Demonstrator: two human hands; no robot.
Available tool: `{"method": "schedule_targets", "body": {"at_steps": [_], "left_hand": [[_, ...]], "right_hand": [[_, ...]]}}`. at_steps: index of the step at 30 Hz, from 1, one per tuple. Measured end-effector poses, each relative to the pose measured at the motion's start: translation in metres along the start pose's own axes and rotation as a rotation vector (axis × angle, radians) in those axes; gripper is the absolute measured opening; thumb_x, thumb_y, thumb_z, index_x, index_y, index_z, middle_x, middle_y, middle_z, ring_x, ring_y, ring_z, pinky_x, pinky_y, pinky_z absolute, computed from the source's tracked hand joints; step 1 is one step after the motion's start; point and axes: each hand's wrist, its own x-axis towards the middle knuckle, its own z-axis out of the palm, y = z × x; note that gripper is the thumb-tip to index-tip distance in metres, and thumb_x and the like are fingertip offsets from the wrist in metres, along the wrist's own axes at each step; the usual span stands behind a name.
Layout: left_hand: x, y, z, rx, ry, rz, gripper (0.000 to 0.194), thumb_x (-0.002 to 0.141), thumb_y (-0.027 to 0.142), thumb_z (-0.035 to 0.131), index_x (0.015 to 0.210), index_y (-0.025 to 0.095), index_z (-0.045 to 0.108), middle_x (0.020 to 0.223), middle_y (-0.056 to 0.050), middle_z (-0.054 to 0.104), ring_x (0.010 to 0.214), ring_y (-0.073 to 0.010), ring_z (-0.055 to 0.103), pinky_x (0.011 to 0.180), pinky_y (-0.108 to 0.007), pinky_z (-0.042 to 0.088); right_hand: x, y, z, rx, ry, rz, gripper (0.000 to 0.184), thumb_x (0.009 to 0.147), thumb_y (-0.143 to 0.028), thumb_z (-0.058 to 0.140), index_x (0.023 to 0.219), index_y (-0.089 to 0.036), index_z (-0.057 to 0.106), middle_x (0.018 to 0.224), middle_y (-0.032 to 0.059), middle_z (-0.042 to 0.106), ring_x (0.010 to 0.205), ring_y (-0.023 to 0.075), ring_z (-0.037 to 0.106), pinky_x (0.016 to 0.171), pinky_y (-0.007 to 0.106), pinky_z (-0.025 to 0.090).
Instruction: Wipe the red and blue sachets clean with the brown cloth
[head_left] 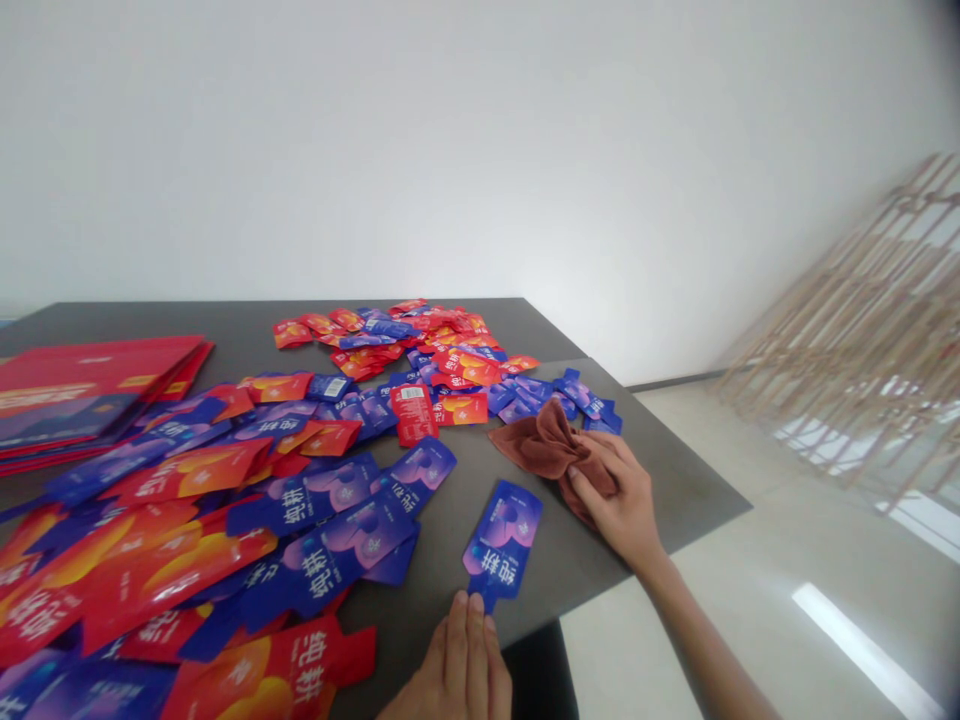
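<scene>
brown cloth [546, 448] bunched in the right hand [611, 497]

The left hand [454, 668] is held low at the bottom edge of the view, its back turned upward and its fingers [466, 635] laid close together and extended straight forward, while its wrist is cut off by the frame. The right hand [611, 500] is placed farther forward and off to the side, with its fingers [596, 462] curled inward and closed. The bare right forearm [705, 640] is stretched diagonally up from the lower right corner, the right wrist [649, 558] is slightly bent, and the two hands are kept apart — neither touching the other.
</scene>
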Motion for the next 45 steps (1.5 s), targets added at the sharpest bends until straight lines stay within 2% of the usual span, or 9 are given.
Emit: {"method": "schedule_targets", "body": {"at_steps": [7, 13, 20, 27, 36, 40, 43, 45], "left_hand": [[-0.001, 0.002, 0.001, -0.015, 0.013, -0.015, 0.021, 0.092, 0.01, 0.05, 0.103, 0.008, 0.068, 0.097, -0.012, 0.08, 0.093, -0.0243, 0.078, 0.089, -0.039, 0.052], [-0.005, 0.004, 0.004, -0.005, -0.029, 0.021, 0.023, 0.093, 0.013, 0.053, 0.109, 0.006, 0.067, 0.103, -0.016, 0.078, 0.099, -0.0266, 0.076, 0.092, -0.042, 0.05], [-0.001, 0.001, 0.004, 0.008, 0.024, -0.015, 0.023, 0.091, 0.008, 0.049, 0.103, 0.009, 0.068, 0.097, -0.011, 0.08, 0.093, -0.0233, 0.078, 0.088, -0.038, 0.053], [0.002, 0.0, 0.001, 0.019, 0.025, -0.028, 0.021, 0.09, 0.007, 0.05, 0.1, 0.009, 0.069, 0.095, -0.009, 0.081, 0.09, -0.0213, 0.079, 0.085, -0.035, 0.055], [0.001, 0.004, 0.003, 0.007, 0.022, -0.021, 0.022, 0.09, 0.008, 0.05, 0.102, 0.008, 0.069, 0.096, -0.012, 0.08, 0.092, -0.0248, 0.079, 0.086, -0.039, 0.053], [-0.001, 0.005, 0.005, 0.017, 0.014, -0.014, 0.021, 0.091, 0.01, 0.053, 0.105, 0.007, 0.068, 0.097, -0.013, 0.08, 0.095, -0.0258, 0.078, 0.089, -0.041, 0.053], [-0.003, 0.007, 0.007, 0.04, -0.019, 0.02, 0.023, 0.093, 0.013, 0.053, 0.11, 0.007, 0.068, 0.101, -0.014, 0.079, 0.099, -0.0272, 0.078, 0.092, -0.043, 0.053], [-0.005, 0.009, 0.009, 0.04, -0.018, 0.017, 0.024, 0.093, 0.014, 0.054, 0.111, 0.006, 0.067, 0.102, -0.015, 0.079, 0.099, -0.028, 0.077, 0.092, -0.043, 0.053]], "right_hand": [[0.0, 0.0, 0.001, -0.005, 0.003, 0.006, 0.032, 0.093, -0.028, 0.069, 0.126, -0.026, 0.073, 0.125, 0.0097, 0.07, 0.115, 0.0268, 0.068, 0.1, 0.046, 0.056], [0.0, 0.0, 0.001, -0.003, 0.004, -0.005, 0.033, 0.093, -0.028, 0.069, 0.126, -0.026, 0.073, 0.125, 0.0097, 0.07, 0.115, 0.0266, 0.068, 0.099, 0.045, 0.056], [-0.001, 0.0, 0.001, -0.013, 0.006, 0.002, 0.032, 0.094, -0.031, 0.069, 0.125, -0.026, 0.073, 0.124, 0.0105, 0.07, 0.114, 0.0272, 0.069, 0.099, 0.047, 0.057], [0.0, 0.0, 0.001, -0.015, 0.013, -0.003, 0.031, 0.094, -0.032, 0.068, 0.124, -0.026, 0.074, 0.123, 0.0109, 0.071, 0.114, 0.0278, 0.069, 0.099, 0.048, 0.058], [0.0, 0.001, 0.001, -0.021, 0.017, -0.013, 0.031, 0.094, -0.031, 0.068, 0.124, -0.026, 0.074, 0.123, 0.0107, 0.071, 0.113, 0.0273, 0.069, 0.099, 0.048, 0.058], [0.0, -0.004, -0.001, -0.05, 0.062, -0.081, 0.033, 0.091, -0.029, 0.069, 0.124, -0.028, 0.075, 0.124, 0.0108, 0.07, 0.114, 0.0288, 0.069, 0.098, 0.05, 0.058], [0.001, -0.026, -0.004, -0.024, -0.027, -0.206, 0.042, 0.088, -0.021, 0.069, 0.129, -0.034, 0.073, 0.131, 0.0091, 0.067, 0.119, 0.0284, 0.067, 0.098, 0.048, 0.058], [0.001, -0.048, -0.006, 0.044, -0.225, -0.305, 0.049, 0.087, -0.016, 0.068, 0.132, -0.036, 0.07, 0.133, 0.0071, 0.067, 0.119, 0.0265, 0.067, 0.097, 0.045, 0.058]]}}
